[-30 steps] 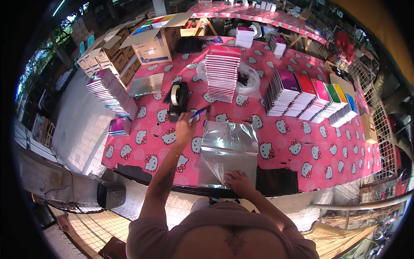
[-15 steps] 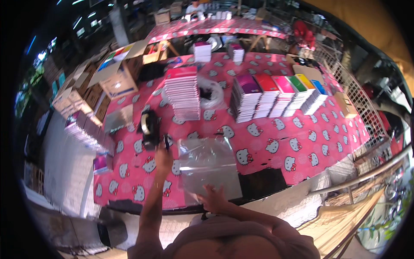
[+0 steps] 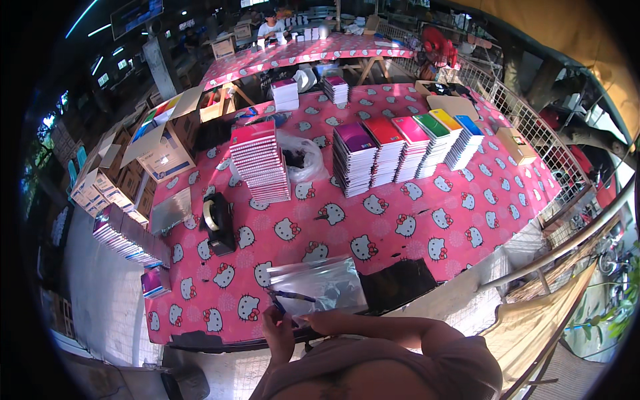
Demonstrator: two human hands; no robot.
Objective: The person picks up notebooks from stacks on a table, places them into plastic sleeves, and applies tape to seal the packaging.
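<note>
A clear, shiny plastic bag (image 3: 323, 283) lies flat on the pink cartoon-cat tablecloth (image 3: 413, 227) at the near table edge. My left hand (image 3: 277, 330) is at the bag's near left corner, and a dark blue pen (image 3: 292, 296) sticks out from its fingers over the bag. My right hand (image 3: 321, 323) lies next to it and holds the bag's near edge. A black tape dispenser (image 3: 217, 224) stands to the left, well beyond my hands.
A tall stack of pink notebooks (image 3: 260, 163) and a row of coloured notebook stacks (image 3: 407, 147) fill the table's middle. A black sheet (image 3: 400, 283) lies right of the bag. Open cartons (image 3: 160, 150) and more stacks (image 3: 127, 233) are at left; a person sits at the far table (image 3: 270, 23).
My left hand has drawn back from beside the tape dispenser to the near edge of the bag, bringing the pen with it. The view has swung to the right.
</note>
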